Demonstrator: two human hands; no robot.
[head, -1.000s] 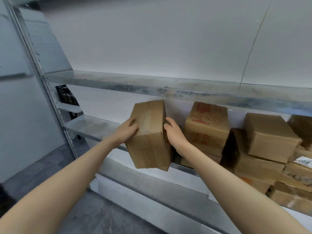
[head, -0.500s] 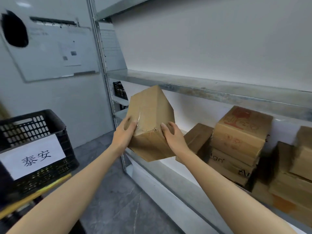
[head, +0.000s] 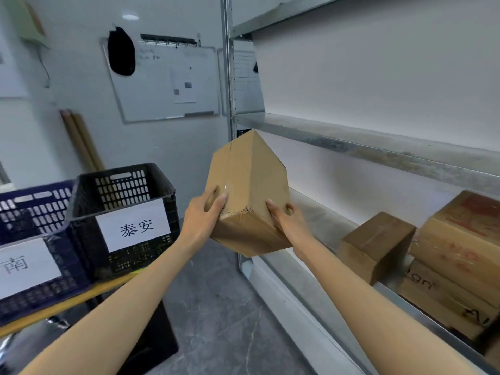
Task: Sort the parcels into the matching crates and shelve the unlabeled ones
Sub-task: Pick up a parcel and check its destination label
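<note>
Since the earlier frame the view has turned to the left, so that the black crate now stands fully in the lower left and a blue crate has come in beside it, touching it. The cardboard parcel is in the middle of the frame, held in the air in front of the metal rack, tilted with one corner pointing to the camera. The left hand grips its left face with curled fingers, and the right hand grips its right face in the same way. No label shows on the faces that I can see. The black crate carries a white sheet with the characters 泰安; the sheet on the blue crate shows 南 and is cut by the frame edge. Both crates rest on a yellow-edged surface. On the lower shelf, at the right, a small brown box lies just beside a stack of printed boxes. A whiteboard hangs on the pale wall in the upper left. The floor is grey stone with thin veins.
</note>
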